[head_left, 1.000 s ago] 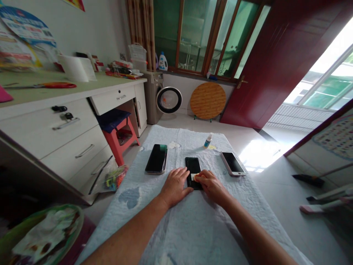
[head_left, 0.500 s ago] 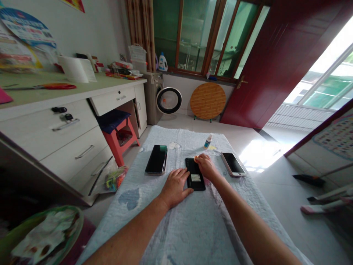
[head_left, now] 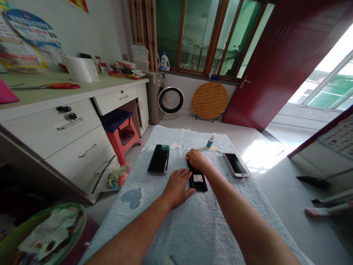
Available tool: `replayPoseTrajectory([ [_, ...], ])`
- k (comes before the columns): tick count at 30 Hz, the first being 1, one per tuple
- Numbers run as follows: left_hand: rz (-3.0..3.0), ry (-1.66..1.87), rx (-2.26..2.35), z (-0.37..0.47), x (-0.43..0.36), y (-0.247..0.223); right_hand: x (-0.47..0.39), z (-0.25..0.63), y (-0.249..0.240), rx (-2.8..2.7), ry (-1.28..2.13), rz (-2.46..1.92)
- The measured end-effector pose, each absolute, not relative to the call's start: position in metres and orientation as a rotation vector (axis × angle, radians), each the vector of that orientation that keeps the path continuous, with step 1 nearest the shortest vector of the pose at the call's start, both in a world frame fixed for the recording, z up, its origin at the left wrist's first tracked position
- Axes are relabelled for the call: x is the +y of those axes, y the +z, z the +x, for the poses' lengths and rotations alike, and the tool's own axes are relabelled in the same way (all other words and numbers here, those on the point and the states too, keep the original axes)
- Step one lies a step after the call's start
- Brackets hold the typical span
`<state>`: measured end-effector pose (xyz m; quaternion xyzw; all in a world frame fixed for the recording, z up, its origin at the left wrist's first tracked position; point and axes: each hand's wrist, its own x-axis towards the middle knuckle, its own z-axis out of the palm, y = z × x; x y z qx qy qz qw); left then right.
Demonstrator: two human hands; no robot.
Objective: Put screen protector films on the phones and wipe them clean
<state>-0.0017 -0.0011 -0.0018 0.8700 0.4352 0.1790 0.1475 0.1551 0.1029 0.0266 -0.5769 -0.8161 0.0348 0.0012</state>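
Observation:
A black phone (head_left: 202, 186) lies on the light blue cloth (head_left: 176, 228), a pale label on the side facing up. My left hand (head_left: 176, 187) is open and flat, its fingertips and thumb against the phone's left side. Over the phone's top end, my right hand (head_left: 196, 159) is closed on a small orange pad (head_left: 188, 157), which shows at the upper left corner; the hand hides most of the pad. To the left rests a second dark phone (head_left: 159, 159), and to the right a white-framed phone (head_left: 236, 164). Behind them stands a small spray bottle (head_left: 210, 142).
At the left a white desk (head_left: 79, 143) holds a paper roll (head_left: 81, 69) and red-handled scissors (head_left: 62, 85). A red stool (head_left: 121, 138) is tucked beneath it. A waste bin (head_left: 84, 221) stands near left; beyond the cloth is a washing machine (head_left: 154, 95) with its door open.
My right hand has moved left across the phone's top end, carrying the orange pad to the upper left corner. My left hand stays at the phone's side. The whole view has shifted slightly.

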Motion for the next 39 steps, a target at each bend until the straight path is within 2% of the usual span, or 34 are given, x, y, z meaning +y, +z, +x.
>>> replayPoseTrajectory([
  [13,2.479,0.596,1.256,0.0,-0.002,0.0,0.093,0.2,0.019,-2.459,0.054,-1.97],
  [20,2.485,0.551,1.251,-0.001,-0.001,0.0,0.047,0.2,0.02,-2.365,0.042,-1.976],
  [30,2.491,0.557,1.258,0.001,-0.002,-0.002,-0.031,0.197,0.022,-2.245,0.223,-1.892],
  [39,2.502,0.576,1.26,0.001,-0.002,-0.002,-0.061,0.196,0.021,-2.207,0.267,-1.834],
])
